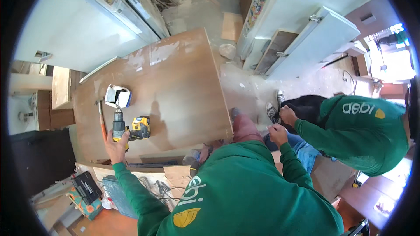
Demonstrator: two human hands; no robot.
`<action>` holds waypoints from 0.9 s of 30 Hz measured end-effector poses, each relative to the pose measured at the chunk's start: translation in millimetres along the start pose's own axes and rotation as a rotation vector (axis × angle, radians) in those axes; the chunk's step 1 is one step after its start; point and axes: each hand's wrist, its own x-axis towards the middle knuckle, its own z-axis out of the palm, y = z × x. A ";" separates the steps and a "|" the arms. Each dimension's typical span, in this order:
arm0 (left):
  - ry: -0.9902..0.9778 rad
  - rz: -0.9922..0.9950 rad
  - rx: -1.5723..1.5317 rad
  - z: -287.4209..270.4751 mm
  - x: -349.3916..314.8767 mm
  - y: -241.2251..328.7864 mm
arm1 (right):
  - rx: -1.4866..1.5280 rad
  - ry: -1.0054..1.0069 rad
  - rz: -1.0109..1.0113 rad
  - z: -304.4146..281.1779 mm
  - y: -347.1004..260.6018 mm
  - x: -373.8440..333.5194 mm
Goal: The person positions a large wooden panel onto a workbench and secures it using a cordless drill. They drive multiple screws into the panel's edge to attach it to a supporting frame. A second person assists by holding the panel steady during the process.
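Observation:
On a brown wooden board (183,91) lies a yellow-and-black cordless drill (117,122), its battery pointing right. My left hand (117,147) is closed around the rear of the drill's body. Just left of the drill is a hammer (103,122) with an orange handle. A torn white-and-blue box (118,96) sits open beyond the drill's chuck. My right hand (277,135) is off the board to the right, fingers curled and closed; what they hold, if anything, is hidden.
A co-worker in a green sweatshirt (363,135) is close on my right, a hand (288,116) near mine. White door panels (313,46) lean at the upper right. A dark tool case (86,188) and cables (162,190) lie at the lower left.

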 end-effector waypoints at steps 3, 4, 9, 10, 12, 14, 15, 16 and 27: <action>0.045 -0.014 -0.070 7.6 -12.5 -9.6 | -0.093 -0.047 0.015 -12.6 -13.0 23.4; 0.084 -0.055 -0.096 21.3 -17.7 -8.2 | -0.134 -0.034 -0.096 -16.1 -0.8 43.7; 0.167 -0.174 0.007 76.6 -60.0 47.3 | -0.269 -0.169 -0.118 -34.7 9.9 143.4; 0.187 -0.198 0.031 87.3 -69.4 54.2 | -0.286 -0.177 -0.118 -34.6 7.1 153.8; 0.202 -0.279 0.097 103.7 -84.8 75.9 | -0.308 -0.186 -0.110 -28.4 -17.7 174.8; 0.227 -0.306 0.116 119.4 -93.0 96.0 | -0.366 -0.193 -0.180 -42.0 -30.1 193.0; 0.239 -0.308 0.120 124.3 -92.0 106.8 | -0.400 -0.201 -0.250 -44.2 -26.0 206.1; 0.261 -0.295 0.093 130.2 -92.7 111.1 | -0.435 -0.213 -0.324 -45.9 -26.9 217.8; 0.293 -0.349 -0.070 135.2 -99.5 120.0 | -0.465 -0.484 -0.169 -54.3 -92.3 239.8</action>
